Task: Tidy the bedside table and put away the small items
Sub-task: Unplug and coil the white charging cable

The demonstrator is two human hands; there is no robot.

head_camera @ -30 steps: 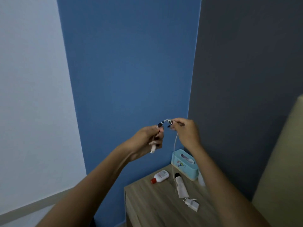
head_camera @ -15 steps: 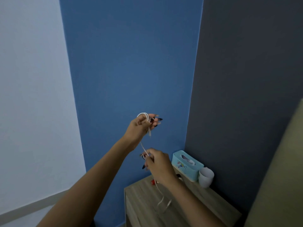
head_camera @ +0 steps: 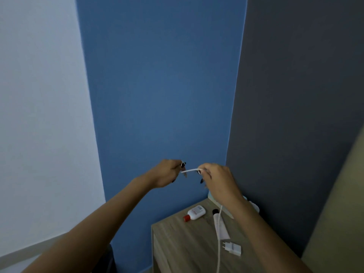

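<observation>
**Cable (head_camera: 190, 170) held taut at mid-frame**

Left hand (head_camera: 167, 173) pinches it; right hand (head_camera: 218, 180) grips it just beside, slack hanging over the bedside table (head_camera: 177, 247) at lower right, where bottle (head_camera: 195, 212), tube (head_camera: 222, 227) and plug (head_camera: 233, 248) lie.

Readable text, brands, numbers: none.
- Bottle (head_camera: 196, 212), white with red cap, lying on the table (head_camera: 183, 245) below the grip on the cable (head_camera: 190, 170): reddish label patch, too blurred to read.
- Tube (head_camera: 222, 228), white, lower and right of the bottle: no print legible.
- Charger plug (head_camera: 233, 248), white, lowest under the grip: any markings too small to tell.
</observation>
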